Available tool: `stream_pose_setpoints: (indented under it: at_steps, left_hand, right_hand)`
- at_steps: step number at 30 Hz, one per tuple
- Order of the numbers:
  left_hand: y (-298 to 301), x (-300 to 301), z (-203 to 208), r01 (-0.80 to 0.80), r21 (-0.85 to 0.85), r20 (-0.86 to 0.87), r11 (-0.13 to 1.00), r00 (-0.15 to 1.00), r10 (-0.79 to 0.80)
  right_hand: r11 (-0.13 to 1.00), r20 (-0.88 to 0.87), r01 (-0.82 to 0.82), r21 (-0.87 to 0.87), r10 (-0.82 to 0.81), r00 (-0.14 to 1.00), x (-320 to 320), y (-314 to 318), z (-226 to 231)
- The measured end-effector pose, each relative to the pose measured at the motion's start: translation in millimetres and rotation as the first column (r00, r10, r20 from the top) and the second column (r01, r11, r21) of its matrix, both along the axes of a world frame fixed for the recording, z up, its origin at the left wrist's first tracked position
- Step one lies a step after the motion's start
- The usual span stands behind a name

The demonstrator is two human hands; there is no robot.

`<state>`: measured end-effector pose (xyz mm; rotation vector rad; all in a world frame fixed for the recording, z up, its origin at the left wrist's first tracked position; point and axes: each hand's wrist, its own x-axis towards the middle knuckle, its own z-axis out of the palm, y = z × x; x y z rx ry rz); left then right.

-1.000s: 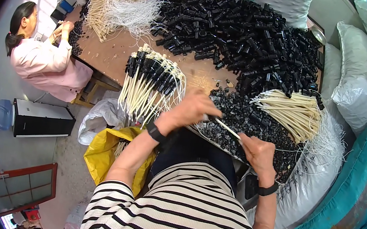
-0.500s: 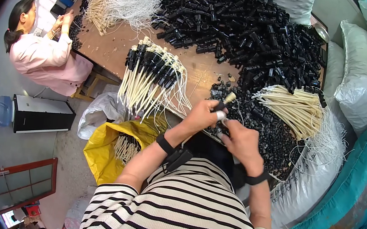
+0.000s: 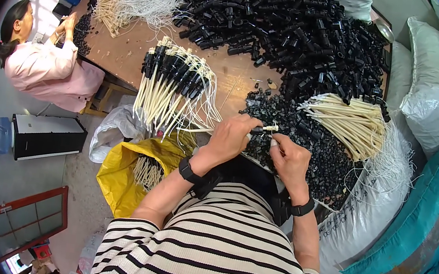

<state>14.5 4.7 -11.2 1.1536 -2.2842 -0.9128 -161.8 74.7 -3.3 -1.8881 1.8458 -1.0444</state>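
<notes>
My left hand [image 3: 233, 134] is closed around a cream stick with a black sleeve. The stick's pale, frayed-looking tip [image 3: 270, 128] sticks out to the right of the fingers. Just beside that tip, my right hand [image 3: 292, 158] has thumb and forefinger pinched together; what lies between them is too small to make out. Both hands hover over the table's front edge, next to a heap of small black pieces [image 3: 330, 175]. To the left lies a bundle of cream sticks with black sleeves and white cords [image 3: 174, 85].
A large pile of black tubular parts [image 3: 281, 32] covers the back of the table [image 3: 124, 62]. Plain cream sticks [image 3: 341, 124] lie at right, others [image 3: 110, 3] at back left. A yellow sack [image 3: 115, 182] stands below left; white sacks [image 3: 436, 92] line the right. Another person [image 3: 41, 68] sits at left.
The held stick's tip has swung from pointing up and away to pointing nearly level to the right. My left hand has shifted slightly left, and the right hand's fingers have drawn together.
</notes>
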Motion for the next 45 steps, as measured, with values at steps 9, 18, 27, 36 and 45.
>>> stream_pose_setpoints:
  at_steps: [9,18,27,36,45]
  left_hand:
    - [5.9,-6.0,2.3,0.093,-0.036,0.025,0.995,0.995,-0.093]
    - [1.5,-6.6,12.9,0.181,0.174,0.068,0.968,0.978,-0.195]
    - [1.3,-4.7,-1.7,0.043,-0.077,-0.403,0.996,0.913,-0.070]
    - [-11.8,12.8,-11.6,0.136,-0.083,-0.421,0.987,0.893,-0.158]
    - [-22.8,48.2,-23.3,-0.110,-0.152,-0.022,0.982,0.994,0.108]
  right_hand:
    - [0.993,0.117,-0.060,0.100,0.048,0.992,1.0,1.4,-0.8]
    - [0.952,0.144,-0.269,0.143,0.249,0.958,0.2,1.9,8.5]
    - [0.978,0.043,-0.196,0.065,0.194,0.980,0.3,1.3,3.8]
    - [0.989,0.166,-0.123,0.087,0.107,0.980,0.3,7.1,-2.8]
    - [0.952,0.343,-0.067,0.299,-0.042,0.939,-15.6,5.9,-21.4]
